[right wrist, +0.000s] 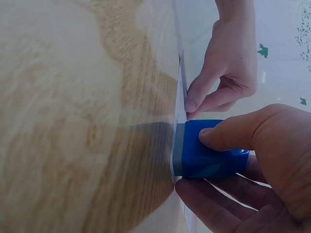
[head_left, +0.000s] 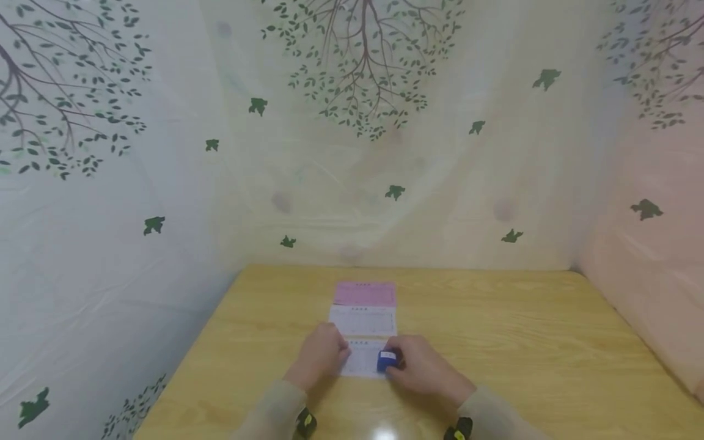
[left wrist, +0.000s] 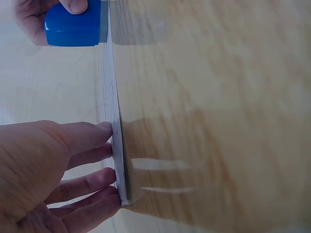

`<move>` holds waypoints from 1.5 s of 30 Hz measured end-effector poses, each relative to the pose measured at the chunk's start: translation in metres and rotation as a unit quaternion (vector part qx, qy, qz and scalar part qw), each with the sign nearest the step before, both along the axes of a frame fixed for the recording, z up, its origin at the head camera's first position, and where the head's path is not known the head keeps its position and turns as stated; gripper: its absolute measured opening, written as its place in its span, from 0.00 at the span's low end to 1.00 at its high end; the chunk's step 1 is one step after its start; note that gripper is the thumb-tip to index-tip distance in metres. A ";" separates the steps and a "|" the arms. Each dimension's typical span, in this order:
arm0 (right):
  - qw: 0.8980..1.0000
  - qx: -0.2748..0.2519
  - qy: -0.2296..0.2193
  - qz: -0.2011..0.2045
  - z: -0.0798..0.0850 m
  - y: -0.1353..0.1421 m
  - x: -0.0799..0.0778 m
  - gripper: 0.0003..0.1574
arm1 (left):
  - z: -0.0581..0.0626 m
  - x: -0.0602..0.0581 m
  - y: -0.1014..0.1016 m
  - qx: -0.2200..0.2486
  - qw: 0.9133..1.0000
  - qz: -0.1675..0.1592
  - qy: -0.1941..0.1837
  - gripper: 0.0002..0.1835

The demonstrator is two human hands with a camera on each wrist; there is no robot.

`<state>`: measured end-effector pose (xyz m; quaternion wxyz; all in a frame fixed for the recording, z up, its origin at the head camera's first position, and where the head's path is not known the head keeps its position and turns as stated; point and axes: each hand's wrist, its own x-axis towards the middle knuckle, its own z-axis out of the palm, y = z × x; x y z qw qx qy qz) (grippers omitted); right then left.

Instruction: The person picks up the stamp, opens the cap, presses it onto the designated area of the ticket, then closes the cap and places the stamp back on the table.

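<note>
A blue self-inking stamp [head_left: 387, 361] is in my right hand [head_left: 422, 366], which grips it between thumb and fingers. Its grey base [right wrist: 179, 148] stands on the right part of the nearest white printed slip [head_left: 361, 359], seen edge-on in the wrist views. On the left side of this same slip, my left hand [head_left: 321, 353] rests its thumb and fingertips; in the left wrist view those fingers [left wrist: 90, 187] are fairly straight against the paper. The stamp's underside and any print beneath it are hidden.
Beyond the nearest slip lie another white printed slip [head_left: 363, 321] and a pink one [head_left: 365, 294], in a column on the wooden table [head_left: 495, 330]. Cloth hangings [head_left: 341, 201] with leaf patterns enclose the back and sides.
</note>
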<state>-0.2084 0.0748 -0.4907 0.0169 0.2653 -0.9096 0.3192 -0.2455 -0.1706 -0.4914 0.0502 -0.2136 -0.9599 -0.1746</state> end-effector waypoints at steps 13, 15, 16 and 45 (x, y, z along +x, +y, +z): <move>0.999 0.034 0.001 -0.026 0.002 -0.009 0.000 0.12 | -0.002 -0.003 -0.007 0.008 1.000 -0.010 -0.019 0.08; 0.999 0.032 0.004 -0.025 0.001 -0.010 0.002 0.12 | -0.002 -0.001 -0.007 0.008 1.000 -0.011 -0.019 0.08; 0.999 0.031 0.005 -0.024 0.001 -0.010 0.002 0.12 | -0.001 -0.001 -0.008 0.009 1.000 -0.010 -0.018 0.08; 1.000 0.020 -0.022 -0.009 0.007 -0.007 -0.003 0.13 | 0.002 -0.003 -0.006 -0.006 1.000 0.006 -0.027 0.08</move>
